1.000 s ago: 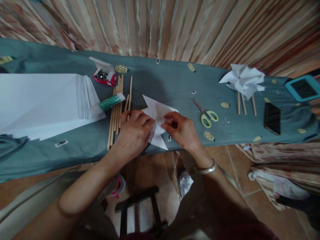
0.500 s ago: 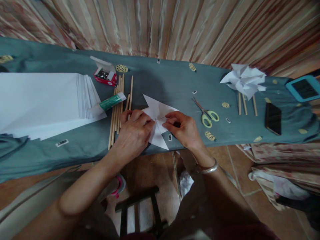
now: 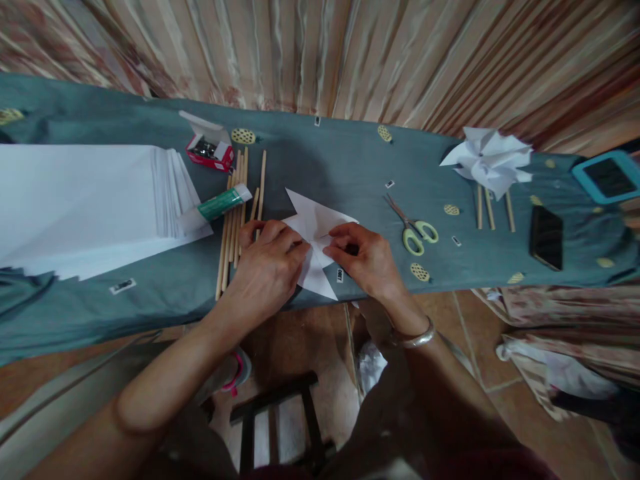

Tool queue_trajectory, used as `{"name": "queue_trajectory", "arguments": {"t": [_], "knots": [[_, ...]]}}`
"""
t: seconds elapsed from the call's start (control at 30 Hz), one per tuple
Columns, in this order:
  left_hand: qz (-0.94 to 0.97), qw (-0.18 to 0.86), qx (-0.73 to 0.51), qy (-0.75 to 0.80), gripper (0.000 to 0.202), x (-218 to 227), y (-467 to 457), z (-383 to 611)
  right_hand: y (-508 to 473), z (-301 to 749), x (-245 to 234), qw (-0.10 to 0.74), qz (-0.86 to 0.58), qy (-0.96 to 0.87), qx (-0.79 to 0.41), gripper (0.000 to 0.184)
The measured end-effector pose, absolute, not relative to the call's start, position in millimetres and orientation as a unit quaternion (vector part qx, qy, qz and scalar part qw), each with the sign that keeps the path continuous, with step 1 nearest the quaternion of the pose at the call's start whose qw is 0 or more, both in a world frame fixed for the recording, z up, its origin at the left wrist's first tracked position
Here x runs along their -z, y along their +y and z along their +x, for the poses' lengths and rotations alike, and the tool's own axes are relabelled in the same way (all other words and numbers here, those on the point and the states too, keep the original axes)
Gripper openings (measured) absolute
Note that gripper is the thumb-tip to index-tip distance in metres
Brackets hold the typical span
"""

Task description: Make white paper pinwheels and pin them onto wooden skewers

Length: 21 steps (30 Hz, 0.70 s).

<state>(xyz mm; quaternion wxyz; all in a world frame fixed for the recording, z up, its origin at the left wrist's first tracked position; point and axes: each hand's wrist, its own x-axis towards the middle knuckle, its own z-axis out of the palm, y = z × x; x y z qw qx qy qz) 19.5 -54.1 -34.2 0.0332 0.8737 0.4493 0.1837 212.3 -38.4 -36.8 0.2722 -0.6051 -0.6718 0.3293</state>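
Observation:
A white cut paper sheet (image 3: 316, 220), with pointed flaps, lies near the front edge of the grey-green table cloth (image 3: 325, 160). My left hand (image 3: 267, 267) rests on its left part, fingers curled and pressing the paper down. My right hand (image 3: 365, 257) pinches a flap of the same paper near its middle. Wooden sticks (image 3: 239, 213) lie just left of my left hand, with a green glue stick (image 3: 220, 203) across them.
A thick stack of white paper (image 3: 85, 207) fills the left. A red box (image 3: 210, 152) stands behind the sticks. Green-handled scissors (image 3: 414, 230), finished paper pinwheels (image 3: 487, 163) on sticks, a black phone (image 3: 545, 237) and a blue-framed device (image 3: 607, 177) lie to the right.
Almost nothing has changed: my right fingers have shifted slightly on the paper flap; my left hand stays in place.

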Motion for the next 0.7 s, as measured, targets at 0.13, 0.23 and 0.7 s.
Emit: {"name": "queue_trajectory", "arguments": {"t": [0.13, 0.23, 0.7], "knots": [[0.872, 0.03, -0.174, 0.456, 0.022, 34.5, -54.5, 20.0, -38.5, 211.0, 35.6, 0.265, -0.611, -0.673, -0.321, 0.017], [0.871, 0.02, -0.185, 0.454, 0.026, 36.2, -55.0, 21.0, -38.0, 210.5, 34.7, 0.259, -0.614, -0.673, -0.321, 0.017], [0.871, 0.039, -0.159, 0.464, 0.023, 35.7, -50.7, 24.1, -38.9, 210.5, 35.4, 0.256, -0.609, -0.689, -0.298, 0.017]]}}
